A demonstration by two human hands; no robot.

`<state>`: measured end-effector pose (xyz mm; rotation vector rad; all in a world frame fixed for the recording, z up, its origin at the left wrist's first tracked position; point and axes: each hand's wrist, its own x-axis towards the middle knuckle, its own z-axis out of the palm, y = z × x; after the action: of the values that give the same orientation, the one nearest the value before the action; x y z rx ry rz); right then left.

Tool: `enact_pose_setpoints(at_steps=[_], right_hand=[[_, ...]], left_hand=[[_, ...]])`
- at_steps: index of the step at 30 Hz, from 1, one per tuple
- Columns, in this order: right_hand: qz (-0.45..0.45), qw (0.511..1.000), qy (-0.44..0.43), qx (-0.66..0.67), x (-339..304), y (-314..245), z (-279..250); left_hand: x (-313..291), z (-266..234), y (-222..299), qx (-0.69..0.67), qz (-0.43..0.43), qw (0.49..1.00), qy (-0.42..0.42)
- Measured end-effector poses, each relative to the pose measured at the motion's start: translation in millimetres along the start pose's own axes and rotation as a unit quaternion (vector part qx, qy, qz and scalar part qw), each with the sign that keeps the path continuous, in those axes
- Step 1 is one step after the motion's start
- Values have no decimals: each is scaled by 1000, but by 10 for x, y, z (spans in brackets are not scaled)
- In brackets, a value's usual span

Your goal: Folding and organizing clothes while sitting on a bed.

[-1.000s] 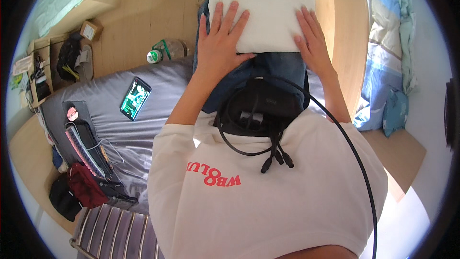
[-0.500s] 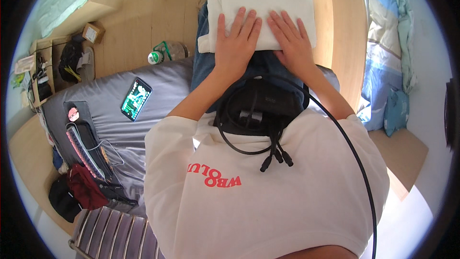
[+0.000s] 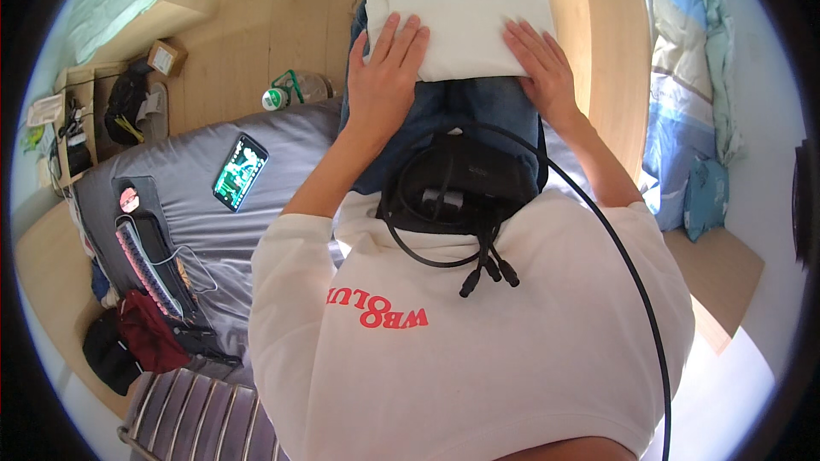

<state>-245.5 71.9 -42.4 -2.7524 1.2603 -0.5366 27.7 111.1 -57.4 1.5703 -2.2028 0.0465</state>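
A folded white cloth [image 3: 465,13], flat and roughly rectangular, rests across my lap on my blue jeans [image 3: 465,111]. My left hand [image 3: 386,68] lies on its near left corner, fingers stretched forward and the palm partly past the edge. Over the near right corner is my right hand [image 3: 543,68], its fingers extended on the fabric. Neither hand grips anything. Whether the cloth is a garment or another piece of linen cannot be told from its folds.
On the grey bedding [image 3: 290,141] to my left lie a lit phone [image 3: 241,172] and a keyboard [image 3: 149,265]. A clear bottle with a green handle [image 3: 303,88] stands beyond. A black pouch with cables [image 3: 461,175] hangs at my waist. Blue bedding [image 3: 683,111] is at right.
My hands have slid apart over the cloth, the left one toward the left and the right one toward the right. The cloth's loose left corner no longer sticks out.
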Motion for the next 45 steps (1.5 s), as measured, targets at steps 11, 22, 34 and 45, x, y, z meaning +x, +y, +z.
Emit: enact_pose_setpoints(at_steps=[11, 22, 34, 45], right_hand=[[21, 999, 18, 23, 27, -65, -26], [33, 998, 28, 33, 42, -97, 2], [51, 998, 23, 19, 20, -28, 29], [49, 996, 42, 55, 19, -48, 9]], left_hand=[[-200, -28, 129, -43, -101, 977, 185], [-211, 86, 198, -129, -158, 941, 272], [-187, 40, 274, -274, -223, 928, 117], [-99, 129, 247, -276, -110, 944, 145]])
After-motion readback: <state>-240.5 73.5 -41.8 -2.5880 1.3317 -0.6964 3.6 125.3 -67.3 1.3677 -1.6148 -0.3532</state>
